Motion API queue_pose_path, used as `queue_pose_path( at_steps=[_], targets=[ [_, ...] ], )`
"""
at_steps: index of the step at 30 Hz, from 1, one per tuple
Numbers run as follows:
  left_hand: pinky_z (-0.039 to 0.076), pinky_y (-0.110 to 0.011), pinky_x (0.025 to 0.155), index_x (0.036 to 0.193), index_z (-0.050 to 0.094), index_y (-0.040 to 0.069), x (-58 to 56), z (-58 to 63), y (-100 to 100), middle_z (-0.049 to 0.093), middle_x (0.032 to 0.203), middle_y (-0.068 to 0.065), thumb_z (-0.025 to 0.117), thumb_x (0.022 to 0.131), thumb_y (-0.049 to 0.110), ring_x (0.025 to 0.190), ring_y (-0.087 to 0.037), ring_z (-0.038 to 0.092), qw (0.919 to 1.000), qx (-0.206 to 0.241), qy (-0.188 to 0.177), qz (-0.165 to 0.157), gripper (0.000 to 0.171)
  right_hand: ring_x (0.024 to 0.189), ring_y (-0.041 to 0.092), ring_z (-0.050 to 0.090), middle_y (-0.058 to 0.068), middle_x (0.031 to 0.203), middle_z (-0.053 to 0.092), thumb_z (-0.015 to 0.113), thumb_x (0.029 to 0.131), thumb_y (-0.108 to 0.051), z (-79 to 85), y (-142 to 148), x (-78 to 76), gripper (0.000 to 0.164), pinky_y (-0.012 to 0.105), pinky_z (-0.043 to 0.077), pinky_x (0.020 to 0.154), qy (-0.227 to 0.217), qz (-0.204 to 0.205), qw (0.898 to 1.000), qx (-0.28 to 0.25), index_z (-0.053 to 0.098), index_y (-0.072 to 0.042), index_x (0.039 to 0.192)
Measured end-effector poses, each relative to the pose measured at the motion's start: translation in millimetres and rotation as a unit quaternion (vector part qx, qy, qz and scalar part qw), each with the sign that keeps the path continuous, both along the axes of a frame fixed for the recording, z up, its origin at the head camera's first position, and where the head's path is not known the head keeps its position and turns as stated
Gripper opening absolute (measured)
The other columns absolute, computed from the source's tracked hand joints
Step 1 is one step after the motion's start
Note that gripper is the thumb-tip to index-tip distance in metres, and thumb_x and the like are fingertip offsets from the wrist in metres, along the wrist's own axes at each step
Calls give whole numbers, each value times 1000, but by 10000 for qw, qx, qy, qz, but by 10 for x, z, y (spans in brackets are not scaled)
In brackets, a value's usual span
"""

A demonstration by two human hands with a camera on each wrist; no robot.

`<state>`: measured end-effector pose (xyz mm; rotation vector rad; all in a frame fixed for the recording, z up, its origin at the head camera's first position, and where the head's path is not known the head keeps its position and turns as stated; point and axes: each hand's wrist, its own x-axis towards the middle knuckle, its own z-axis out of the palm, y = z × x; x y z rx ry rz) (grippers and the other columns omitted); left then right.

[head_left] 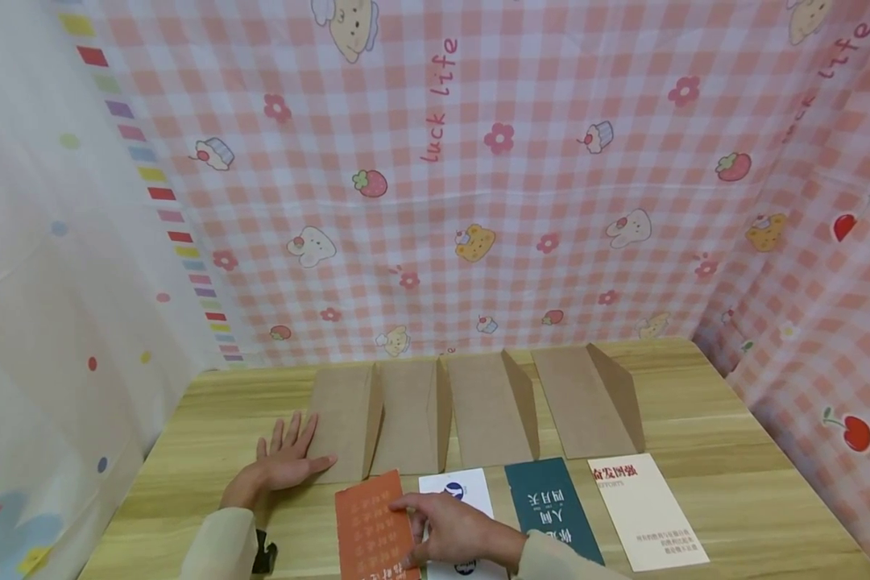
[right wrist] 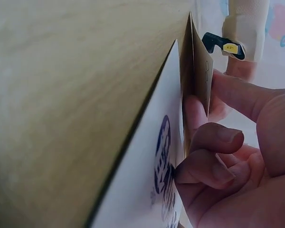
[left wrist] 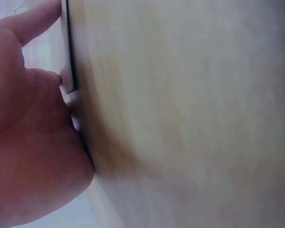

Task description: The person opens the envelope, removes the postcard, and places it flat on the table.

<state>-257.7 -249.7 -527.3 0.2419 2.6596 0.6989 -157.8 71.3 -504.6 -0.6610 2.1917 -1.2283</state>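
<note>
My right hand (head_left: 460, 528) pinches the right edge of an orange card (head_left: 366, 515) with pale lettering. In the right wrist view the thumb and a finger lie on opposite faces of that card (right wrist: 203, 78), which is lifted at this edge; the other fingers curl beside a white card (right wrist: 147, 156) with a dark blue print. My left hand (head_left: 284, 463) rests with fingers spread at the left edge of the leftmost brown paper envelope (head_left: 341, 419), its flap raised on the right. In the left wrist view, that hand (left wrist: 33, 128) lies low against the wooden table.
More brown envelopes with raised flaps (head_left: 408, 419) stand in a row to the right along the table's (head_left: 225, 403) far side. In front of them lie a dark green card (head_left: 544, 483) and a cream card (head_left: 645, 507). A pink checked curtain (head_left: 435, 266) hangs behind.
</note>
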Motion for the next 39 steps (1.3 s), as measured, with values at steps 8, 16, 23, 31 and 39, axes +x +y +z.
queue_pose_path(
  at_steps=[8,16,23,31,39],
  targets=[
    [-22,-71,105,159,5,5,15,28,33,-13,162,-26,49,82,80,145,-47,-24,9999,99,72,19,116,66,6,52,-6,75,59,80,82,-7,5,-2,1,59,20,45,64,-73,-56,9999,95,58,-14,136],
    [-20,-72,105,159,7,3,-5,15,62,-9,162,-27,50,83,79,146,-48,-21,9994,160,310,17,115,61,6,52,-5,71,58,81,81,-7,-23,-14,-18,60,19,40,53,-21,-190,9996,213,58,-15,136],
    [-17,-71,107,158,6,3,67,139,149,-9,162,-28,54,92,63,146,-49,-19,9997,65,216,59,101,57,7,51,-4,67,58,81,81,-8,-28,-8,-10,60,20,35,49,-99,-179,9994,288,58,-13,136],
    [-11,-74,108,157,11,-1,113,242,207,-4,161,-31,58,96,47,145,-54,-14,9993,-3,329,182,91,59,6,52,-4,69,60,79,84,-11,7,19,-50,57,19,37,50,-62,-70,9998,191,57,-12,136],
    [-5,-76,108,156,11,-6,83,243,202,0,159,-36,55,98,44,145,-56,-8,9980,69,596,207,88,65,2,53,-10,75,60,74,89,-16,128,113,-152,50,18,45,63,601,-101,9978,252,58,-10,136]
  ],
)
